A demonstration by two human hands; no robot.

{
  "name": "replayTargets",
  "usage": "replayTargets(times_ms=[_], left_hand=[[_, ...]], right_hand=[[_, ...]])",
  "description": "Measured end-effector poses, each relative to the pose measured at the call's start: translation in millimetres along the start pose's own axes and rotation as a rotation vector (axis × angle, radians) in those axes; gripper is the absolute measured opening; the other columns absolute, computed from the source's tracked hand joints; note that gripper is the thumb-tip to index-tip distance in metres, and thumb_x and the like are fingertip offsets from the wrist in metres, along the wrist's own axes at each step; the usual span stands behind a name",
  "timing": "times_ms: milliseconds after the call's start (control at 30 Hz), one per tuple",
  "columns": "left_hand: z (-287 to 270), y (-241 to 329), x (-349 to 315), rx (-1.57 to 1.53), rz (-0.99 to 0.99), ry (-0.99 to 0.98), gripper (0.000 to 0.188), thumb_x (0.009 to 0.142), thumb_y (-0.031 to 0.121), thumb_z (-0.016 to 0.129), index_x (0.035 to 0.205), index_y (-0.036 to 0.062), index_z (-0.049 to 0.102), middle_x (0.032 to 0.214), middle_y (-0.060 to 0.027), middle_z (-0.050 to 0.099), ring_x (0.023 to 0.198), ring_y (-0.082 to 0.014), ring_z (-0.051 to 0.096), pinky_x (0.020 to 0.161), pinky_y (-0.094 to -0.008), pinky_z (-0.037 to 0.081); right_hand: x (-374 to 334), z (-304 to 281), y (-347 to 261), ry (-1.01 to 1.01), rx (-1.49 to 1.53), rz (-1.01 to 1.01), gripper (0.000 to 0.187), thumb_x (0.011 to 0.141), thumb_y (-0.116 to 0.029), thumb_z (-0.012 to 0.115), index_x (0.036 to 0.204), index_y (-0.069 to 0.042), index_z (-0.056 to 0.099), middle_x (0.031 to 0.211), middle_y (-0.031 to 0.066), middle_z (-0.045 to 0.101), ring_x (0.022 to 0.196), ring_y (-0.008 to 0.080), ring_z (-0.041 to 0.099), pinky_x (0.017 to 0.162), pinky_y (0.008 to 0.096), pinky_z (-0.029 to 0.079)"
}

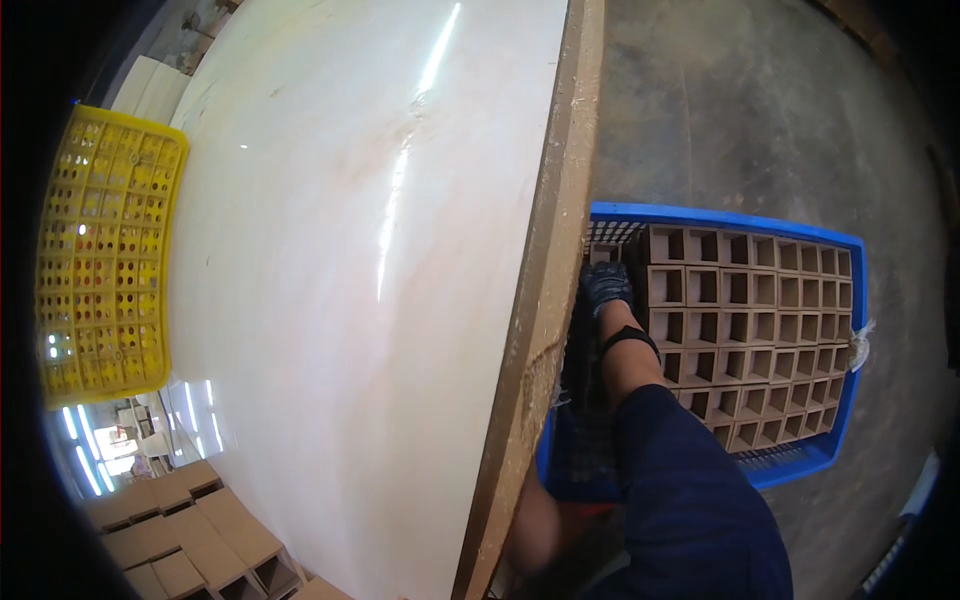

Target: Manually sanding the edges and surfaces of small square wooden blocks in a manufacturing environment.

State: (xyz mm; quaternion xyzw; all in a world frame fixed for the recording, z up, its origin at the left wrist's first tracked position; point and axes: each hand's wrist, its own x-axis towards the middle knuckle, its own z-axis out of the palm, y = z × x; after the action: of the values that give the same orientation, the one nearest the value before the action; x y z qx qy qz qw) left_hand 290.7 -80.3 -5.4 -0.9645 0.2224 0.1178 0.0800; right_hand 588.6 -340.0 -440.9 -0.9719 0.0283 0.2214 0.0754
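Note:
My right hand (606,286), in a black glove, reaches down into the left part of a blue plastic crate (740,217). Its fingers are closed at a small brown open-ended box (606,252) in the crate's far left corner; the fingertips are partly hidden. To the right of the hand, rows of similar square brown boxes (735,287) stand packed side by side, their open ends facing up. My left hand does not show.
A pale, glossy tabletop (330,330) with a worn wooden edge (535,350) lies left of the crate. On its left side stands a yellow perforated crate (110,250). More brown boxes (200,530) are stacked at the lower left. Grey concrete floor (740,110) surrounds the blue crate.

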Motion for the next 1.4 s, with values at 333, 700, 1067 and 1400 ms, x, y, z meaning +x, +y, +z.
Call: replayTargets(times_ms=[333, 700, 1067, 1400], left_hand=[[8, -1, -12, 0.026, -0.017, 0.026, 0.049, 0.09, 0.019, 0.052, 0.135, 0.0235, 0.034, 0.142, -0.027, 0.024, 0.118, -0.0583, 0.035, 0.091, -0.0684, 0.032], [1, 3, -6, -0.006, -0.01, 0.008, 0.051, 0.086, 0.021, 0.055, 0.135, 0.023, 0.038, 0.143, -0.0232, 0.026, 0.12, -0.0554, 0.035, 0.093, -0.0669, 0.032], [-5, 3, 16, -0.134, -0.089, 0.23, 0.048, 0.078, 0.012, 0.058, 0.125, 0.0117, 0.051, 0.136, -0.0178, 0.042, 0.124, -0.0412, 0.04, 0.099, -0.0533, 0.031], [-34, 28, -115, -0.489, 0.046, 0.741, 0.032, 0.075, 0.007, 0.057, 0.107, 0.0067, 0.063, 0.106, -0.0062, 0.063, 0.095, -0.0198, 0.059, 0.078, -0.0297, 0.047]], right_hand=[[21, 58, 14, 0.186, 0.611, 0.098, 0.044, 0.091, -0.032, 0.034, 0.117, -0.007, 0.059, 0.128, 0.0233, 0.048, 0.117, 0.0379, 0.048, 0.098, 0.0439, 0.039], [21, 24, 6, -0.119, 0.623, 0.549, 0.04, 0.089, -0.027, 0.037, 0.118, -0.009, 0.059, 0.129, 0.0209, 0.048, 0.119, 0.0353, 0.048, 0.097, 0.0445, 0.039], [-93, -252, -24, 0.248, 0.325, -0.089, 0.037, 0.078, -0.01, 0.052, 0.115, -0.006, 0.056, 0.115, 0.0193, 0.058, 0.108, 0.0359, 0.054, 0.093, 0.0425, 0.043], [-403, -363, -142, 0.686, 0.836, -1.056, 0.034, 0.088, -0.004, 0.057, 0.12, 0.001, 0.052, 0.108, 0.0103, 0.062, 0.102, 0.016, 0.058, 0.093, 0.0313, 0.044]])
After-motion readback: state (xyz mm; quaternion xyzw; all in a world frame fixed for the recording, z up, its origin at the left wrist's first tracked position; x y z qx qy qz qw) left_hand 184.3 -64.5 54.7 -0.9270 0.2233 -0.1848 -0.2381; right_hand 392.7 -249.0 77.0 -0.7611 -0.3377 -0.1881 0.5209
